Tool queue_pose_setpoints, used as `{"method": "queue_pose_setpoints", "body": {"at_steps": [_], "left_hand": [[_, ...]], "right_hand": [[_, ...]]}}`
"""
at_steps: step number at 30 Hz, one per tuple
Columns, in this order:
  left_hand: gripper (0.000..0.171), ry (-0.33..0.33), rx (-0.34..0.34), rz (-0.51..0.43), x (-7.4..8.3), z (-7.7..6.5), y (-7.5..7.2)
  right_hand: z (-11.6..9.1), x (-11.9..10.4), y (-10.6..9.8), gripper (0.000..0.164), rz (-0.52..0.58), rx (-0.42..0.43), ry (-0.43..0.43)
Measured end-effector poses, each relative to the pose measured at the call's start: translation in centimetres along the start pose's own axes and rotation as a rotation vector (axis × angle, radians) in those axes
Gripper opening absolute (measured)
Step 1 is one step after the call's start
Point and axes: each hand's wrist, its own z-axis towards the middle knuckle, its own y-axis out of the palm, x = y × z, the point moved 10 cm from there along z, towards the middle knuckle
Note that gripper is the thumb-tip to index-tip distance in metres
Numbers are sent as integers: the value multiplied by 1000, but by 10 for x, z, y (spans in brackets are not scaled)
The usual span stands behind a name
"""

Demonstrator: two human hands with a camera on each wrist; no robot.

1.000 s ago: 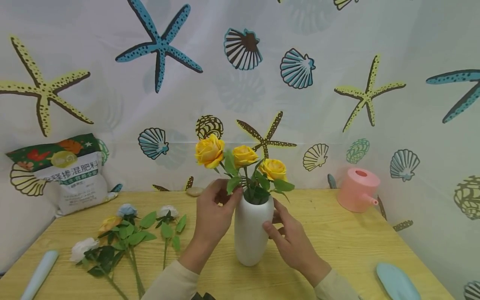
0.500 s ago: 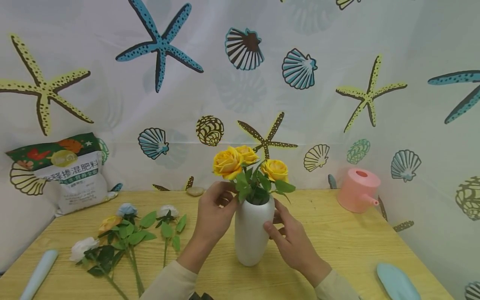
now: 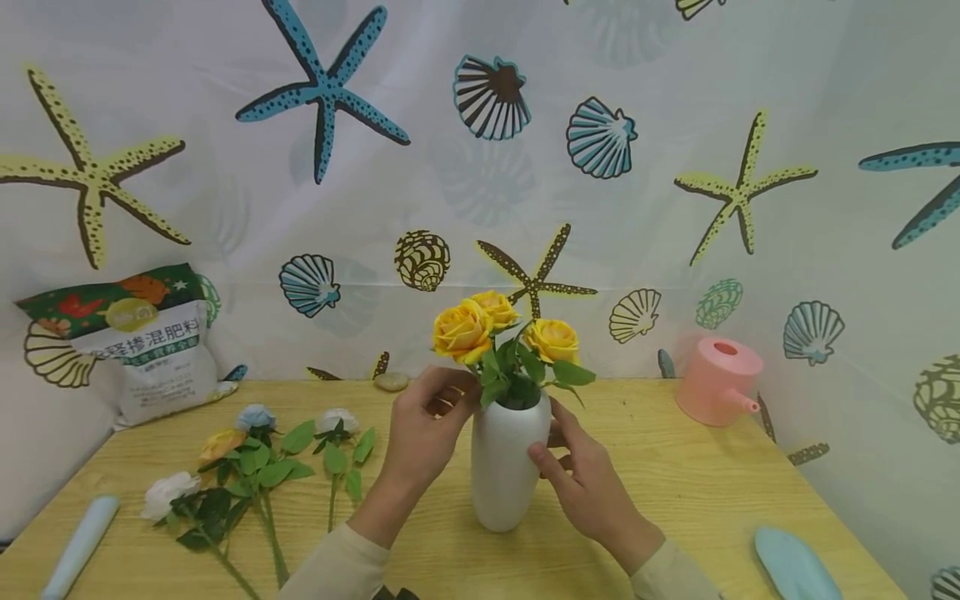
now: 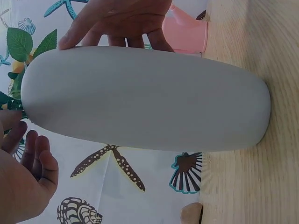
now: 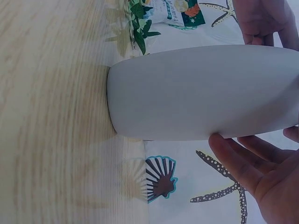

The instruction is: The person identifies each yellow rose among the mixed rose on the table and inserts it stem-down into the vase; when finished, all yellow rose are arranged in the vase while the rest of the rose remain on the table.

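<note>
A tall white vase (image 3: 504,471) stands upright on the wooden table with three yellow roses in its mouth. My left hand (image 3: 426,427) is at the left of the rim, its thumb and fingers pinching the stem of the leftmost yellow rose (image 3: 462,332). That stem is mostly hidden by leaves and fingers. On the other side, my right hand (image 3: 588,477) holds the vase, thumb on its front and fingers behind. The other two yellow roses, one behind (image 3: 492,308) and one to the right (image 3: 553,340), lean out above green leaves. Both wrist views show the vase wall (image 4: 149,100) close up.
Left on the table lie a white rose (image 3: 171,496), a blue rose (image 3: 256,417), a yellow rose (image 3: 220,444) and another white rose (image 3: 337,421). Around them are a fertilizer bag (image 3: 168,375), a pale blue handle (image 3: 82,542), a pink watering can (image 3: 716,383) and a light-blue scoop-like piece (image 3: 797,562).
The leftmost yellow rose has come down and right, closer to the other blooms, with my left hand at its stem. My right hand has kept its hold on the vase.
</note>
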Motion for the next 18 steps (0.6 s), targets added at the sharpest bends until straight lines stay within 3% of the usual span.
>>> {"method": "queue_pose_setpoints", "body": {"at_steps": [4, 8, 14, 18], "left_hand": [[12, -92, -5, -19, -13, -6, -11], [14, -170, 18, -31, -26, -14, -33], [18, -288, 69, 103, -57, -32, -85], [24, -389, 150, 192, -78, -47, -127]], "right_hand": [[-1, -1, 1, 55, 7, 0, -3], [-1, -2, 0, 55, 9, 2, -7], [0, -2, 1, 56, 21, -1, 4], [-1, -2, 1, 56, 27, -9, 12]]}}
